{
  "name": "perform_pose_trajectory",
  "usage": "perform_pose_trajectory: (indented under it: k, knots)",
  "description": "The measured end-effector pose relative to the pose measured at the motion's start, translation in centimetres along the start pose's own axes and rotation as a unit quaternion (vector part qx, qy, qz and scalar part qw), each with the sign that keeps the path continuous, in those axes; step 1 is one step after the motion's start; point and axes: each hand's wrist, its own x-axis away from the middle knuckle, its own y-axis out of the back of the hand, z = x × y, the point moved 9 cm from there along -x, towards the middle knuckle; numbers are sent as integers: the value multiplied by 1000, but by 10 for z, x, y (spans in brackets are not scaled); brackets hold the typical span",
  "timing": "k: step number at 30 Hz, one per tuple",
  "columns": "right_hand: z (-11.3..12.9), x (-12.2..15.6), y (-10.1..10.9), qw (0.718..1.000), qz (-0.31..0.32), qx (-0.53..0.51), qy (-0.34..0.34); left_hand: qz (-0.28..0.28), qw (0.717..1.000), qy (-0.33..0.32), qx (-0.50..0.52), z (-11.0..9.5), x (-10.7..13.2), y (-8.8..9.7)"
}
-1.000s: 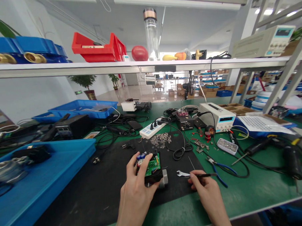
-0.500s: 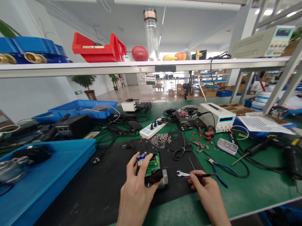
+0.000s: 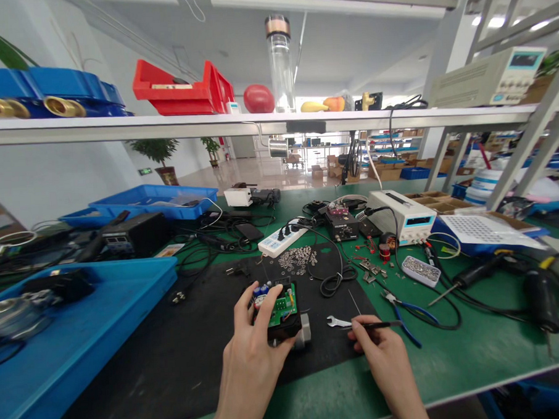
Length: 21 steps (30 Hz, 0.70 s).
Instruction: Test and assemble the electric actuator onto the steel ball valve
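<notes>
Nothing has visibly shifted, so work seems paused: left hand [image 3: 253, 337] clasping the circuit box [image 3: 284, 308], right hand [image 3: 382, 348] pinching a black stick [image 3: 387, 324] near a wrench [image 3: 339, 322]

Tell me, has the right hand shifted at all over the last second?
No. Judged against the blue-handled pliers lying nearby, the right hand is in the same place, with no visible shift either way.

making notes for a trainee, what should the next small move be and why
Probably bring the slim black tool in the right hand toward the green circuit board: the left hand grips its black housing, and the tool is off to one side.
</notes>
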Motion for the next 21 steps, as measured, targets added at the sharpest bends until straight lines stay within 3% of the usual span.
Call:
perform_pose_trajectory:
  k: [21]
  knots:
    - [-4,-2,-1,1000,8,3,2,-1,1000,-1,0,0,0,1]
